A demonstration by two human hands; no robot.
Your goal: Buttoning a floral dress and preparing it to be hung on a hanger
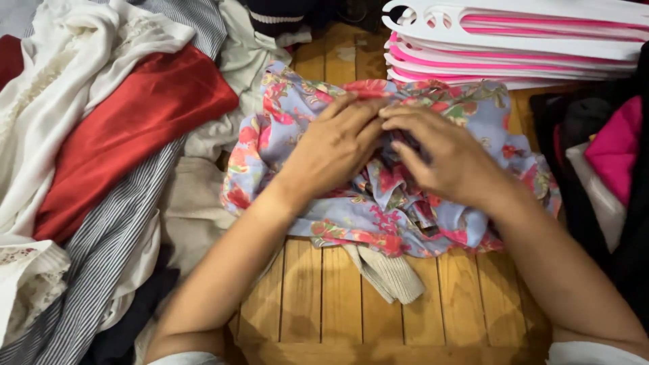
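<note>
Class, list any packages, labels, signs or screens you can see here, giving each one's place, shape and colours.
None in view: only clothes, a stack of white and pink hangers and the wooden table, with both hands on a floral garment.

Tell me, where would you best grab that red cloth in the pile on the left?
Probably at the red cloth's right-hand corner near the table's middle, coming from above and the right. That end lies on top, uncovered; its upper left edge is tucked under a white garment, and a striped fabric lies along its lower side.
</note>
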